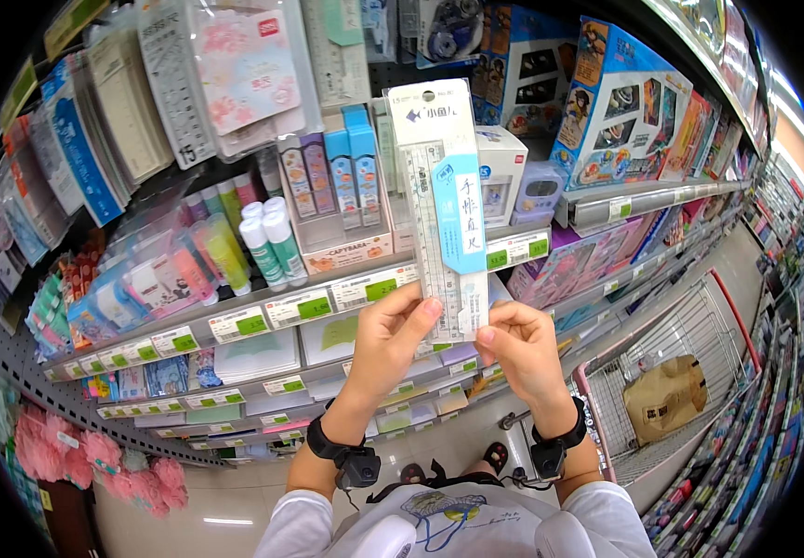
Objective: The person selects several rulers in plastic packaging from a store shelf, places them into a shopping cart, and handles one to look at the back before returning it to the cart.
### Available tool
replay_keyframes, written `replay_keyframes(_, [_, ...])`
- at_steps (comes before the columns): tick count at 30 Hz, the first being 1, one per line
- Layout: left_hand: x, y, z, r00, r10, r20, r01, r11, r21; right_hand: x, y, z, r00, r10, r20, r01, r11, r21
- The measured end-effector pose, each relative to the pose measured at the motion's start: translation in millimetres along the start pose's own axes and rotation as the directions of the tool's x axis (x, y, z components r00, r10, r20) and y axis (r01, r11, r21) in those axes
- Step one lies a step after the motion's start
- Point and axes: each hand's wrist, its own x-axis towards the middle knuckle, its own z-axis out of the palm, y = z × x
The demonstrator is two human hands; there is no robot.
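A clear ruler in a plastic sleeve (437,209), with a white and blue printed card, stands upright before the shelf. My left hand (398,335) pinches its lower left edge between thumb and fingers. With thumb and forefinger, my right hand (519,345) grips the lower right corner. Behind the package are a cardboard display box of small cartons (350,254), a white boxed item (503,167) and a purple gadget (540,188). White-capped glue sticks (273,240) stand left of the display box.
Packaged rulers (123,104) hang at the upper left. Price tags line the shelf edge (304,305). A wire shopping cart (667,411) holding a brown paper bag (667,399) stands at the right. Toy boxes (625,111) fill the upper right shelf. Pink fluffy items (102,457) hang at the lower left.
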Motion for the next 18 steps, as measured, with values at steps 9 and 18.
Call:
replay_keyframes(9, [-1,-58,35,0.823,-0.44,0.36,0.555,0.76,-0.339,-19,7,-58,0.988,-0.138,-0.073,0.128,0.983,-0.128])
replay_keyframes(18, [2,-133,79,0.427,-0.326,0.844,0.903,0.197,-0.381,-46,-14,-123,0.966,-0.097,-0.239,0.054,0.982,-0.18])
